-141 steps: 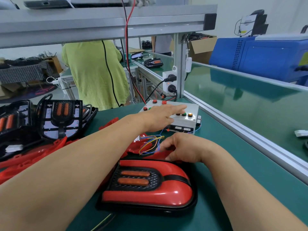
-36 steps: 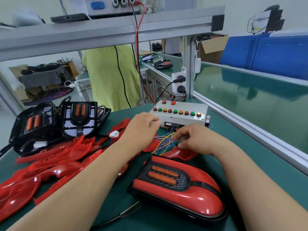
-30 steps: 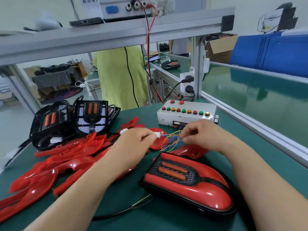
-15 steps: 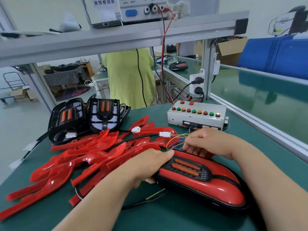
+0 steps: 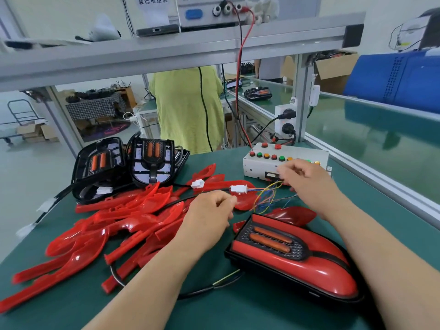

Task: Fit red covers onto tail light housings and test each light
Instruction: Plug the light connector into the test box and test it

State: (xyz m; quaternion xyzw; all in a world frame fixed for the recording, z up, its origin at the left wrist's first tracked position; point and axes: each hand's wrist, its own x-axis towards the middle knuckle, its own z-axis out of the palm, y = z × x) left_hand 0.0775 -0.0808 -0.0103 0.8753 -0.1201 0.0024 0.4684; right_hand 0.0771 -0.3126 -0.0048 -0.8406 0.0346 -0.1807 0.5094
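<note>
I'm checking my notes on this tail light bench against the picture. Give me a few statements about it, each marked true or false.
1. A covered tail light lies nearest the person. True.
2. The loose red covers are piled right of the button box. False: they lie to its left.
3. The right hand is at the button box's front. True.
4. The two black housings at the back wear red covers. False: both are bare.
5. The left hand rests on the covered tail light. False: it is beside it, over the loose covers.
</note>
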